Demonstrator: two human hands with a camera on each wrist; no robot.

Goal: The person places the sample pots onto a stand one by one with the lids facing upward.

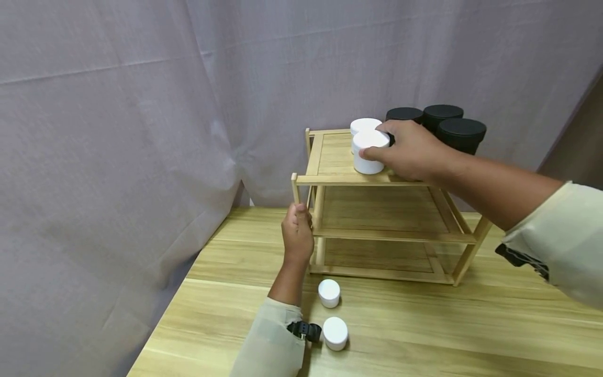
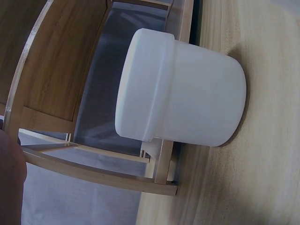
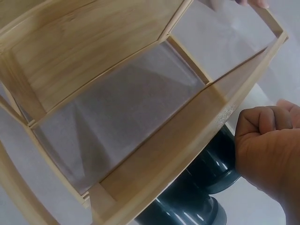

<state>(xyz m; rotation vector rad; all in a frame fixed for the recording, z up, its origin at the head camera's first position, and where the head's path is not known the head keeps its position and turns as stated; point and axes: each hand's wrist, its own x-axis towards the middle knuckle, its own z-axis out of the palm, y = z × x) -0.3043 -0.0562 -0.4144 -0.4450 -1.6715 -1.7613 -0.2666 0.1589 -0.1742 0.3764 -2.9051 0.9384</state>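
Note:
My right hand (image 1: 416,152) holds a white lidded jar (image 1: 369,161) between thumb and fingers at the front of the top tier of a wooden three-tier shelf (image 1: 386,180). Just behind it stands another white jar (image 1: 365,124), partly hidden. My left hand (image 1: 298,233) grips the shelf's left front leg (image 1: 295,187). On the table, near my left forearm, stand two white jars (image 1: 328,293); one white jar (image 2: 201,93) looms large in the left wrist view. In the right wrist view, my right hand (image 3: 269,145) hides the jar it holds.
Three black lidded jars (image 1: 460,133) stand at the right of the top tier, beside my right hand. The wooden table (image 1: 400,324) runs out to the front and right. A grey curtain (image 1: 165,131) hangs behind and to the left.

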